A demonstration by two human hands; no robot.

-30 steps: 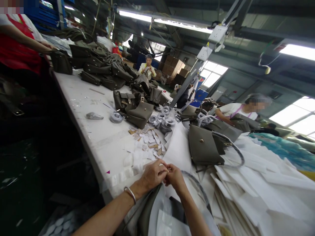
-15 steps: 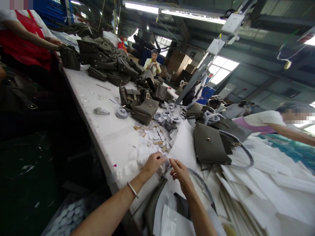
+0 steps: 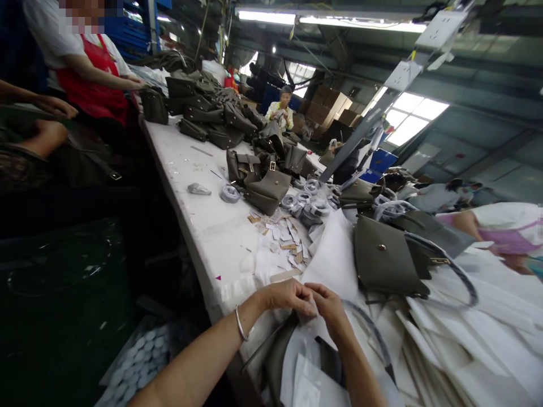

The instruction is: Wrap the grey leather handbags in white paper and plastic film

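My left hand, with a metal bangle at the wrist, has its fingers pinched together. My right hand meets it, thumb and fingertips closed at the same spot. Between them shows part of a small clear plastic packet, mostly covered by the fingers. Directly below stands an open dark olive handbag, with white padding paper at its opening. Its wrapped handle arches to the right of my right hand. Small paper tags lie scattered on the table beyond my hands.
A finished-looking olive handbag stands at right beside stacked white sheets. Wrapped strap coils and a heap of bags lie farther along the white table. A co-worker in a red apron stands at left.
My hands have drawn together, and the packet that showed clearly between them is now mostly covered. The view has swung left, so the scene sits farther right.
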